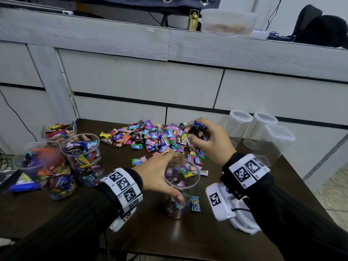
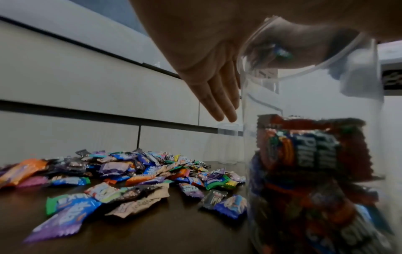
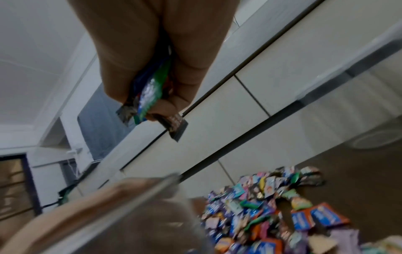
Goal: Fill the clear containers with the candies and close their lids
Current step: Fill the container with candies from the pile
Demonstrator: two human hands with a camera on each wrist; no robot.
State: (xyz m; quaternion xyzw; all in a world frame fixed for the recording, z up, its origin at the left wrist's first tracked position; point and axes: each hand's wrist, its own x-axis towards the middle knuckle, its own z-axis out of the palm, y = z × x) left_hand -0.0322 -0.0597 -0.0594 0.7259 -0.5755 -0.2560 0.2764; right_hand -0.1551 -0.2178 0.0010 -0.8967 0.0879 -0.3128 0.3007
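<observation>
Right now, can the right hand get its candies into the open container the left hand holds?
Probably yes: the right hand grips candies above the pile, and the container mouth is uncovered beside the left hand.

Motion blurs the filled containers (image 1: 43,166) at left; their lids perhaps off, hard to tell.

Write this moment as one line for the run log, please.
left hand: holds open container, partly filled | right hand: grips candies above pile | lids: off
</observation>
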